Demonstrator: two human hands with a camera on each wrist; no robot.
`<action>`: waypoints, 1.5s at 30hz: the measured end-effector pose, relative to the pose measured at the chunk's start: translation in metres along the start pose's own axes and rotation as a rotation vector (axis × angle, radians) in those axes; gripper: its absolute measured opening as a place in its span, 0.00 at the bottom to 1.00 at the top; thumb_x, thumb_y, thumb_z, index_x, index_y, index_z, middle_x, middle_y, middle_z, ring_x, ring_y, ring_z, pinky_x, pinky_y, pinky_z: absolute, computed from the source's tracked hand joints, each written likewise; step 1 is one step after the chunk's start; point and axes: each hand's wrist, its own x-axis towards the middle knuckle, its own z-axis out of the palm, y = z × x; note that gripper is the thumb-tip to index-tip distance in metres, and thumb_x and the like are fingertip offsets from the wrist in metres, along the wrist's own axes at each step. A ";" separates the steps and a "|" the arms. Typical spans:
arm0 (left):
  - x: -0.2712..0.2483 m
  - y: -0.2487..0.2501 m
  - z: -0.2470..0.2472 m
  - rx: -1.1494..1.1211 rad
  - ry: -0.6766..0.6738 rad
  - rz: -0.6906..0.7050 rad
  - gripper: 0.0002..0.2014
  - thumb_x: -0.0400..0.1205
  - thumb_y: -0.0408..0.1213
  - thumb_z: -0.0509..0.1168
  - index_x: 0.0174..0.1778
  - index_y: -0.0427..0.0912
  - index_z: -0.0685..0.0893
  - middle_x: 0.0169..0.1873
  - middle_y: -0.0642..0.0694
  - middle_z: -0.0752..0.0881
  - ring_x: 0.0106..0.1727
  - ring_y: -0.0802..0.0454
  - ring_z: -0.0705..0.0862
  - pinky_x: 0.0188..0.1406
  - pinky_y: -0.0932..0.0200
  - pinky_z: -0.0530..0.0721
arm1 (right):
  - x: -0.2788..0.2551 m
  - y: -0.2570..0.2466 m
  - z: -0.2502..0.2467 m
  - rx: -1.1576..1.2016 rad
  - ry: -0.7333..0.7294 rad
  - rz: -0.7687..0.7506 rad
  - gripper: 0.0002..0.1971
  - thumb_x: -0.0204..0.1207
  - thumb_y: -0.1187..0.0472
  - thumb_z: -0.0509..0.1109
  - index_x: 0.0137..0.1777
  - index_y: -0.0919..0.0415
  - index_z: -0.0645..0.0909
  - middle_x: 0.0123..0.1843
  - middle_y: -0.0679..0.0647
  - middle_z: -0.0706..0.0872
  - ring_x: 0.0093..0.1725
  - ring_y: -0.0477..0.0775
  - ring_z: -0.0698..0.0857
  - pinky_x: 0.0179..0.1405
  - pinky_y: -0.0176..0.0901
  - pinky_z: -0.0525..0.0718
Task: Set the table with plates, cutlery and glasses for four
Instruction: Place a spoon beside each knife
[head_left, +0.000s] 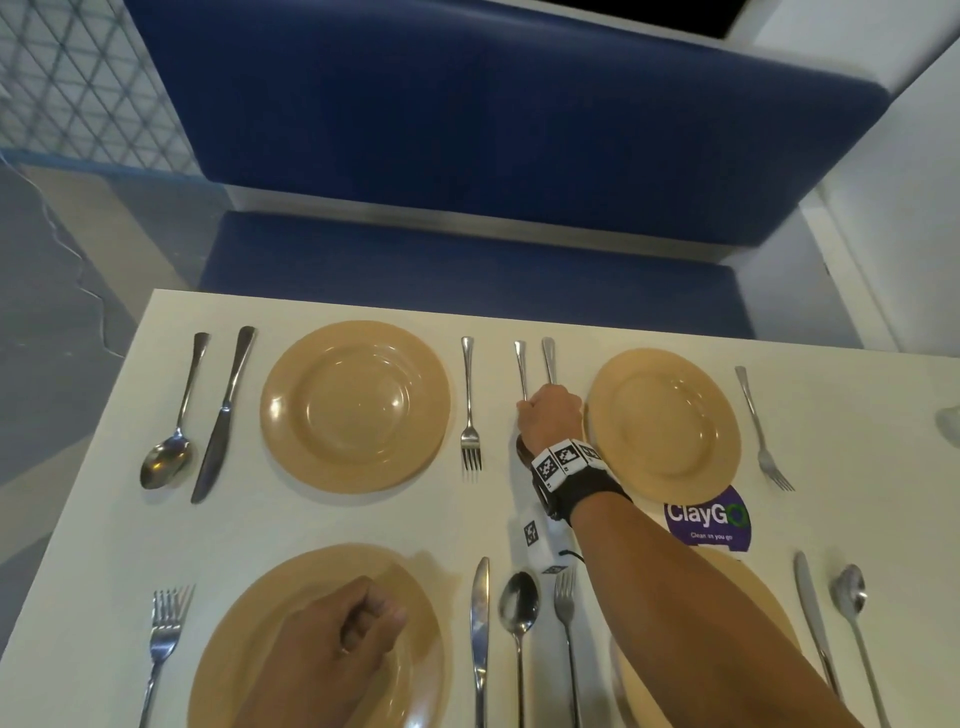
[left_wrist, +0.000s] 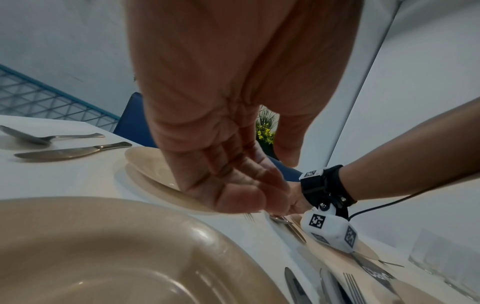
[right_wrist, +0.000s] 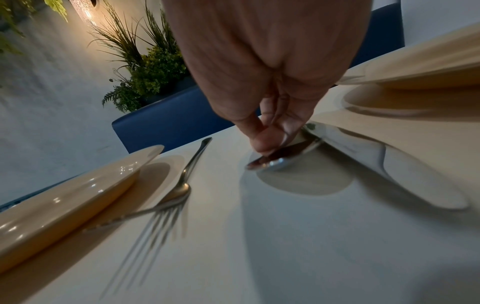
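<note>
Four tan plates lie on the white table (head_left: 363, 525): far left (head_left: 355, 405), far right (head_left: 664, 418), near left (head_left: 228, 613) and near right (head_left: 748, 577). My right hand (head_left: 550, 415) reaches between the two far plates. Its fingertips (right_wrist: 265, 148) pinch a spoon (right_wrist: 275, 162) at the neck, and the bowl touches the table. The spoon's handle (head_left: 521, 374) points away, beside a knife (head_left: 548, 358) that lies next to the far right plate. My left hand (head_left: 358, 623) hovers over the near left plate, fingers loosely curled and holding nothing.
Forks, knives and spoons flank every plate, with a fork (head_left: 470, 410) just left of the held spoon. Clear glasses (left_wrist: 446, 259) stand at the table's right edge. A purple ClayGo sticker (head_left: 707, 519) sits mid-right. A blue bench (head_left: 467, 270) lies beyond the far edge.
</note>
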 end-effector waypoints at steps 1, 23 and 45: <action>0.000 -0.001 0.000 -0.004 0.001 0.000 0.08 0.79 0.38 0.74 0.37 0.55 0.85 0.27 0.47 0.87 0.30 0.48 0.84 0.41 0.58 0.82 | 0.000 0.000 0.000 0.001 0.002 0.003 0.13 0.82 0.54 0.69 0.52 0.66 0.86 0.52 0.61 0.89 0.48 0.59 0.88 0.40 0.40 0.75; 0.000 0.008 -0.003 0.044 0.007 -0.007 0.08 0.81 0.39 0.73 0.39 0.58 0.85 0.28 0.52 0.88 0.31 0.51 0.87 0.45 0.56 0.86 | -0.002 -0.012 -0.092 0.215 0.168 -0.061 0.21 0.84 0.55 0.65 0.36 0.70 0.83 0.32 0.58 0.84 0.30 0.46 0.75 0.38 0.38 0.71; -0.029 0.073 0.061 0.273 -0.056 0.142 0.16 0.77 0.55 0.73 0.30 0.51 0.80 0.19 0.53 0.74 0.24 0.59 0.72 0.28 0.67 0.70 | -0.103 0.137 -0.117 0.169 -0.025 -0.163 0.14 0.80 0.62 0.68 0.32 0.58 0.77 0.30 0.49 0.79 0.33 0.49 0.80 0.33 0.36 0.72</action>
